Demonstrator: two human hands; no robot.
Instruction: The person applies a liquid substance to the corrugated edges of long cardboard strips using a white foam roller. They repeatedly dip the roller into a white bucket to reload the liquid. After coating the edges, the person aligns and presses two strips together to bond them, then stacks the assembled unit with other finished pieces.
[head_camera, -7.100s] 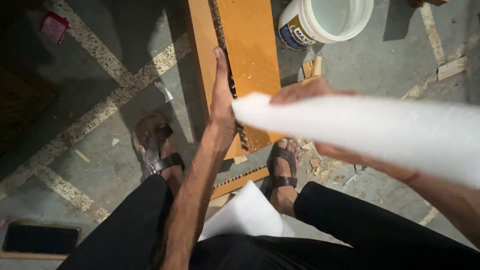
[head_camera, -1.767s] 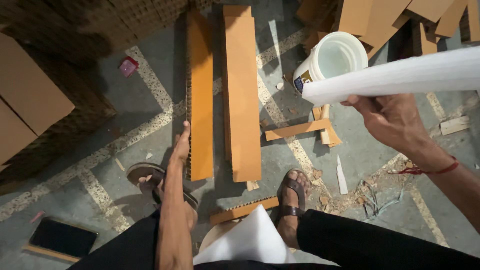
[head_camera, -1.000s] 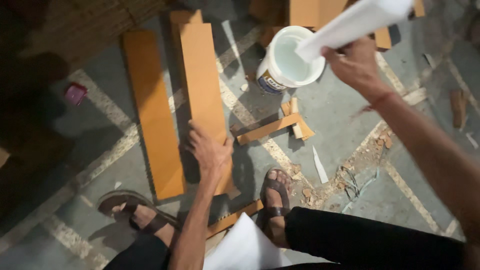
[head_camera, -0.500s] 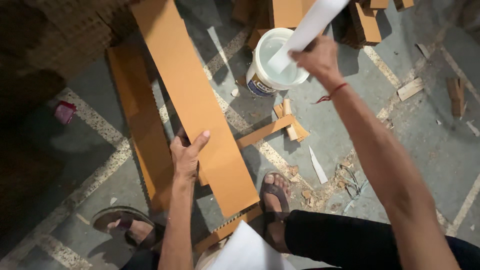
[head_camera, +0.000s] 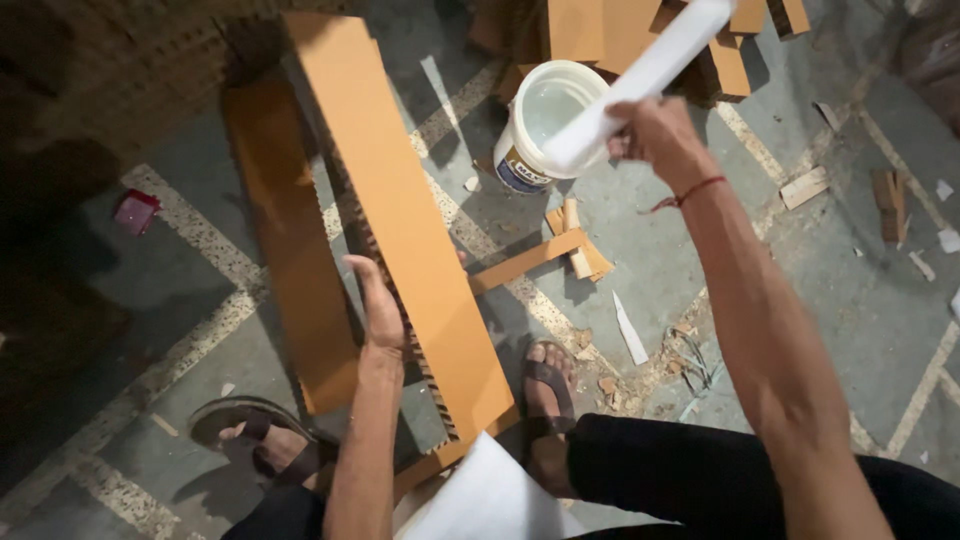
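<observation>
Open floor (head_camera: 800, 300) lies to my right, littered only with small scraps. Ahead, the white bucket (head_camera: 545, 125) and stacked boards (head_camera: 600, 25) block my way; a flat board (head_camera: 290, 240) crowds my left.

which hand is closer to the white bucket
Right. The right hand hovers just beside the white bucket, holding a white roll over its rim. The left hand is farther away, gripping the edge of the long orange board.

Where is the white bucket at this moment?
In the head view the white bucket stands on the floor at top centre, right of the long cardboard board and just under the white roll that the right hand holds.
</observation>
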